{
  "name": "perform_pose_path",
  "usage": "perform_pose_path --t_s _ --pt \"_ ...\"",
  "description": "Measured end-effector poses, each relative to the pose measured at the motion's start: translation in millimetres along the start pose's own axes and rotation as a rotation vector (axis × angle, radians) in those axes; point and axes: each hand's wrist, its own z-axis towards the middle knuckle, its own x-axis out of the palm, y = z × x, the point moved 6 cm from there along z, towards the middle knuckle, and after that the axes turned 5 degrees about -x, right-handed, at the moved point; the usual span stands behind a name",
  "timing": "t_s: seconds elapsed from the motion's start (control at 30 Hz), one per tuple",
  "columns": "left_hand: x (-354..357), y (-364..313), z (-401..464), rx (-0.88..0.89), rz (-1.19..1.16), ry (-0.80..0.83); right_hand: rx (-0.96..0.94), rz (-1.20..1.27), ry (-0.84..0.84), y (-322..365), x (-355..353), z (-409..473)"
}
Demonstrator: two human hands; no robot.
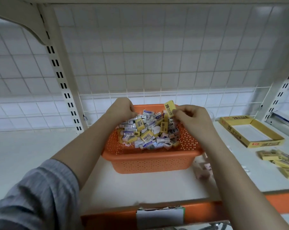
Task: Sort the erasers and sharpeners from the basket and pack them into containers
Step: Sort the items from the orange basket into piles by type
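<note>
While right hand [192, 119] pinches a yellow eraser [170, 108] above the basket [150, 161], carry it right to the yellow box [251, 131], laid flat. Left hand [119, 109] is curled into the pile; grip contents hidden.

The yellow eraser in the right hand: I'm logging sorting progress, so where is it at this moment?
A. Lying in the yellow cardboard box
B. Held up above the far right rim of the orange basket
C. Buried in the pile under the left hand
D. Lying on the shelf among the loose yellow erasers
B: the right hand pinches the yellow eraser in its fingers above the orange basket, well away from the yellow cardboard box on the shelf.
</note>
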Motion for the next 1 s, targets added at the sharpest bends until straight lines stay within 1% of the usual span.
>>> perform_pose_path --t_s 0.07,0.13,0.27,0.37,0.47,0.6,0.73,0.8,0.87,0.93,1.0 --pt "-7 -3 -5 0.018 -0.025 -0.033 0.032 0.084 -0.065 -3 -7 -12" --pt "-16 -7 -13 0.047 -0.084 -0.072 0.038 0.115 -0.131 -4 -15 -20" --pt "-31 -23 -36 0.141 -0.219 -0.087 0.058 0.134 -0.228 -8 -30 -30" --pt "-38 -39 -56 0.176 -0.341 -0.118 0.04 0.139 -0.291 -7 -45 -35" --pt "-34 -62 -77 0.21 -0.418 -0.144 0.013 0.117 -0.312 -8 -65 -41" --pt "-16 -102 -106 0.248 -0.418 -0.138 0.032 0.037 -0.38 -34 -108 -48" --pt "8 -148 -130 0.255 -0.429 -0.173 0.041 -0.027 -0.452 -65 -177 -57" --pt "22 -170 -141 0.226 -0.472 -0.207 0.038 -0.071 -0.454 -79 -217 -59" --pt "39 -190 -153 0.167 -0.522 -0.227 0.049 -0.148 -0.419 -93 -256 -59" --pt "56 -212 -166 0.129 -0.569 -0.224 0.096 -0.212 -0.345 -109 -286 -59" --pt "72 -231 -176 0.099 -0.604 -0.198 0.127 -0.253 -0.211 -124 -306 -60"
